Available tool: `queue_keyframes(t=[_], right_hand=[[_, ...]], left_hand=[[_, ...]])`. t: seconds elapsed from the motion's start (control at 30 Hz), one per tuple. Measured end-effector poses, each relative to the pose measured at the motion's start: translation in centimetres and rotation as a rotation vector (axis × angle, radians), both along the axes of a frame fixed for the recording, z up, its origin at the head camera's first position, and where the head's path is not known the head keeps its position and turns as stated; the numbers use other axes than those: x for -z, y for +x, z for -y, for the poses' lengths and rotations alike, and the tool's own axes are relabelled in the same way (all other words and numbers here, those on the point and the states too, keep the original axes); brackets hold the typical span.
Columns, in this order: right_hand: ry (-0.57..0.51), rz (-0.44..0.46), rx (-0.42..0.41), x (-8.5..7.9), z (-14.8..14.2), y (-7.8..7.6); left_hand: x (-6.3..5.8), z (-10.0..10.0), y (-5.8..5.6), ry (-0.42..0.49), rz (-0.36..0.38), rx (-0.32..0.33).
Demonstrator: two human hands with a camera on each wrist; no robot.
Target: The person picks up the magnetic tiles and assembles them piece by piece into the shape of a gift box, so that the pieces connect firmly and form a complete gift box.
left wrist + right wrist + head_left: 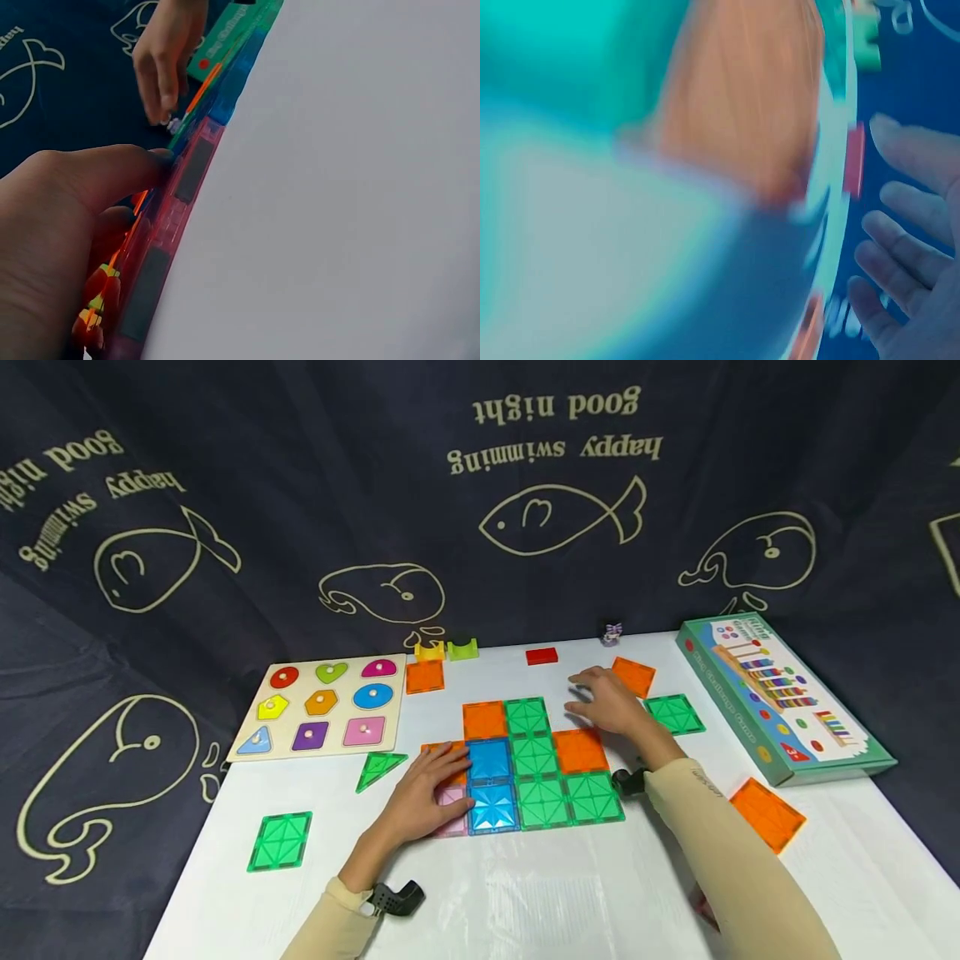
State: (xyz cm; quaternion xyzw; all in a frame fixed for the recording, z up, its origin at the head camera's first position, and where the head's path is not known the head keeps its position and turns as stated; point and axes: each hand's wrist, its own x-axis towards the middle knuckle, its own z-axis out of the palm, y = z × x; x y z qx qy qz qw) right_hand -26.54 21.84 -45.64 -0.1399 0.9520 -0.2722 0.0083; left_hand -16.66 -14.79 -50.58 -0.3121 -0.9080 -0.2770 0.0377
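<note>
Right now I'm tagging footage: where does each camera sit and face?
Head: on the head, facing forward and down at tiles; left hand and right hand show.
Left wrist: on that wrist, facing along the pink tile; left hand near, right hand beyond.
Right wrist: on that wrist, facing tiles and cloth, tilted; right hand shows.
Shared: head and left wrist both show the box.

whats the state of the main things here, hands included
tile cluster: lying flat
left hand: resting on the tile cluster
right hand: raised, holding nothing
green triangle: flat, apart from the cluster
shape board: filled
game box: shut
red block: lying flat
</note>
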Motion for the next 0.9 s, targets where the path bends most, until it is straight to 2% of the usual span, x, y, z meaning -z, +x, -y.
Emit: queue_keyframes(t=[0.2, 0.3, 0.43, 0.6, 0.77, 0.9], right_hand=[[0.010, -0.073, 0.137, -0.8, -5.2, -1.0], [0.048, -0.019, 0.187, -0.9, -7.2, -1.3], [0.125, 0.088, 0.188, -0.6, -9.1, -1.6], [0.135, 0.134, 0.159, 0.4, -9.8, -1.8], [0.045, 0.093, 0.191, 0.9, -9.4, -1.8], [-0.038, 0.062, 0.184, 1.0, -8.6, -1.0]], left_hand=[[0.1, 0.0, 0.0, 0.023, -0.043, 0.013], [0.2, -0.1, -0.1, 0.030, -0.050, 0.015], [0.4, -0.4, -0.2, 0.020, -0.046, 0.026], [0.4, -0.2, 0.0, 0.023, -0.036, 0.012], [0.4, 0.2, 0.2, 0.016, -0.041, 0.005], [0.2, 0.3, 0.2, 0.015, -0.031, 0.010]])
